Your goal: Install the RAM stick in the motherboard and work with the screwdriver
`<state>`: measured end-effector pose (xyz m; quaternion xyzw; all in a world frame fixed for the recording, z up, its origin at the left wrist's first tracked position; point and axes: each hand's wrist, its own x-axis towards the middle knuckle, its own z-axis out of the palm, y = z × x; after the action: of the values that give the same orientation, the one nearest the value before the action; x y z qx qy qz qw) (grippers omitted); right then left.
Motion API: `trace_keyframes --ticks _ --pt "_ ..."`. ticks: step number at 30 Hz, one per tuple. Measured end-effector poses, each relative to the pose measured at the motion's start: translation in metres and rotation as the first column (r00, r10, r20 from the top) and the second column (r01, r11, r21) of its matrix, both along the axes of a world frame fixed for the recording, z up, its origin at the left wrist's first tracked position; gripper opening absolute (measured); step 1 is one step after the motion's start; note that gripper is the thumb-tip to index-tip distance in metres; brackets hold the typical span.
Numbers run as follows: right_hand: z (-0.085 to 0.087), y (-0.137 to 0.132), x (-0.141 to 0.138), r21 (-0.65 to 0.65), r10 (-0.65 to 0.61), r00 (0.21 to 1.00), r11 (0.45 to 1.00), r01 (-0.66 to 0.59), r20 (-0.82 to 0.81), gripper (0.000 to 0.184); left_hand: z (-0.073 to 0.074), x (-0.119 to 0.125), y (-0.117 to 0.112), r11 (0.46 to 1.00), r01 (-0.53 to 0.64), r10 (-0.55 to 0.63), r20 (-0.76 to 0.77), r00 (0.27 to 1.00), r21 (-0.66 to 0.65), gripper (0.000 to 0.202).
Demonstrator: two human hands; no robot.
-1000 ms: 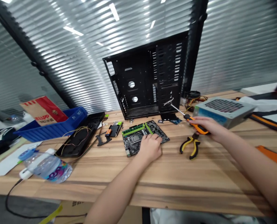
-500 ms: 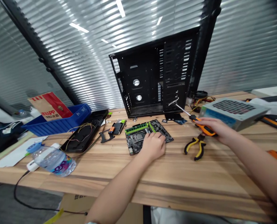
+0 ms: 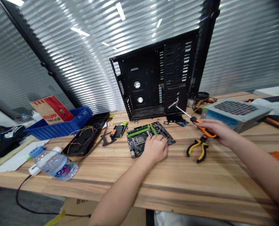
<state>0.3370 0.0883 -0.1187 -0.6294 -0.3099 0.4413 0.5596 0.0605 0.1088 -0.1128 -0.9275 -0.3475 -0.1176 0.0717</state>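
Observation:
My left hand (image 3: 155, 148) rests curled over the front edge of a motherboard (image 3: 138, 145) lying flat on the table. Its fingers are bent onto the board, and the fingertips are partly hidden. The board carries a bare processor socket and green memory slots. My right hand (image 3: 216, 129) is wrapped around the orange and black handle of a screwdriver (image 3: 204, 127). The metal shaft points up and left, its tip close to some thin white strands (image 3: 173, 104) at the black computer case (image 3: 147, 78). Just below the right hand lie yellow and black pliers (image 3: 198, 148).
A grey power supply (image 3: 235, 110) stands right of the case. To the left are a black panel (image 3: 83, 141) with wires, a blue bin (image 3: 59, 128) holding a paper bag, and a water bottle (image 3: 56, 164) on its side. Small parts lie before the case, among them a black bracket (image 3: 108, 139).
The view has shifted slightly. Both hands keep their places, the left on the motherboard and the right around the screwdriver.

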Motion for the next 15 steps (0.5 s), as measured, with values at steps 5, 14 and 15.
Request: trace_keyframes --ticks 5,14,15 --pt "0.0022 -0.0002 -0.0028 0.012 -0.002 1.000 1.000 0.002 0.002 0.036 -0.0008 0.0000 0.0000 1.000 0.002 -0.002 -0.002 1.000 -0.002 0.018" --pt "0.0070 -0.0007 -0.0056 -0.012 -0.016 0.999 1.000 0.016 0.029 0.027 -0.0010 0.0009 0.0013 1.000 0.007 -0.007 -0.013 1.000 0.011 0.018" --pt "0.0066 -0.0004 -0.0055 -0.013 -0.022 0.999 1.000 0.022 0.033 0.026 -0.0011 0.0009 0.0015 1.000 0.008 -0.008 -0.013 1.000 0.011 0.018"
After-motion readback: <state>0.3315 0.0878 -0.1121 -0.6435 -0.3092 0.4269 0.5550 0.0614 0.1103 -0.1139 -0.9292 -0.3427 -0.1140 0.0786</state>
